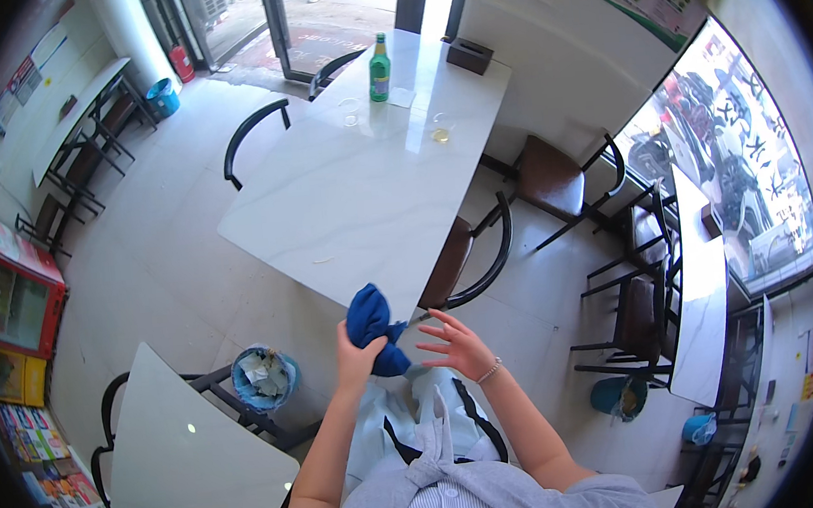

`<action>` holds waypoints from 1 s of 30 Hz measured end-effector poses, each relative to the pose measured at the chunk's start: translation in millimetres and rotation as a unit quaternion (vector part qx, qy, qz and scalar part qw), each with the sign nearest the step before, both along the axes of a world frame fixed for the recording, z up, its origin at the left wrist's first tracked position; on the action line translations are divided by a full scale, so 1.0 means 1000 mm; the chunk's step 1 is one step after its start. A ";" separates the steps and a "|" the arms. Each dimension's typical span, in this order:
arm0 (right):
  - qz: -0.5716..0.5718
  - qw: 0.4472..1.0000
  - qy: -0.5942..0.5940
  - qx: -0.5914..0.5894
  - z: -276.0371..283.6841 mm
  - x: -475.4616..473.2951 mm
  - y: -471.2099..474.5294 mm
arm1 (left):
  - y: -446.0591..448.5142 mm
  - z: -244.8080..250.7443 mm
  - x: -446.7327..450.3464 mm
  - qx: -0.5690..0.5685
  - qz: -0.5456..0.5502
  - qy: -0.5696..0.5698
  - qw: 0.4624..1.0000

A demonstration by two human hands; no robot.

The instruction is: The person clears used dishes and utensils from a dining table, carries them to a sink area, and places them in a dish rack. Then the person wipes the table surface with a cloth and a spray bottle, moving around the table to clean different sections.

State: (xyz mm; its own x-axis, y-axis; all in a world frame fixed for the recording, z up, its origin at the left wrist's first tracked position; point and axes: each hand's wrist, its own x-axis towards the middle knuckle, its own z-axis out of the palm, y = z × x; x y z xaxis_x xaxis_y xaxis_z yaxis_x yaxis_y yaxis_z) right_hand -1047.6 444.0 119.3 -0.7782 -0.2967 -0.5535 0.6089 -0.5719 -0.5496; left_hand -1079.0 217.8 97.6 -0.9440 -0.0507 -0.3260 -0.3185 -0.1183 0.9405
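Observation:
My left hand (362, 358) grips a bunched dark blue cloth (370, 318) at the near corner of a white marble-patterned table (344, 194). Just right of the cloth, my right hand (456, 343) is raised with its fingers spread, holding nothing. A small pale scrap (324, 260) lies on the near part of the tabletop. Towards the far end stand a green glass bottle (379, 70), a clear glass (349, 113) and another glass with a little yellowish liquid (440, 134). A white napkin (401, 97) lies beside the bottle, and a dark tissue box (470, 56) sits at the far right edge.
Chairs with brown seats (453, 261) and curved black backs flank the table. A blue bin full of paper (266, 380) stands at left, beside another pale table (192, 443). More tables and chairs line the right wall. A red-framed display fridge (15, 285) stands far left.

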 end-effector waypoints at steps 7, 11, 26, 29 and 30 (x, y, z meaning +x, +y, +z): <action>-0.113 0.975 0.029 -0.190 -0.033 -0.056 0.106 | 0.180 0.032 -0.045 -0.152 -0.208 0.252 0.933; -0.107 0.981 0.007 -0.161 -0.042 -0.087 0.206 | 0.258 0.010 -0.087 -0.061 -0.268 0.165 0.947; -0.060 0.992 0.048 0.103 -0.050 -0.433 0.363 | 0.367 -0.022 -0.198 -0.019 0.026 -0.097 0.995; -0.042 0.947 0.108 0.300 -0.066 -0.531 0.375 | 0.354 -0.054 -0.212 -0.029 0.063 -0.096 0.993; -0.028 0.911 0.144 0.386 -0.073 -0.562 0.384 | 0.358 -0.053 -0.222 -0.035 0.080 -0.150 0.985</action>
State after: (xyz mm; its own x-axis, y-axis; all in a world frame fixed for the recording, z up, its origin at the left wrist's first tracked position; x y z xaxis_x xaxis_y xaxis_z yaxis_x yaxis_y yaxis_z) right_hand -1610.1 828.4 46.0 -0.9261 0.1390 -0.3507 0.3577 0.0277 -0.9334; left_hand -1300.9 575.8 44.7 -0.7843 -0.2230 -0.5789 -0.5650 -0.1284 0.8150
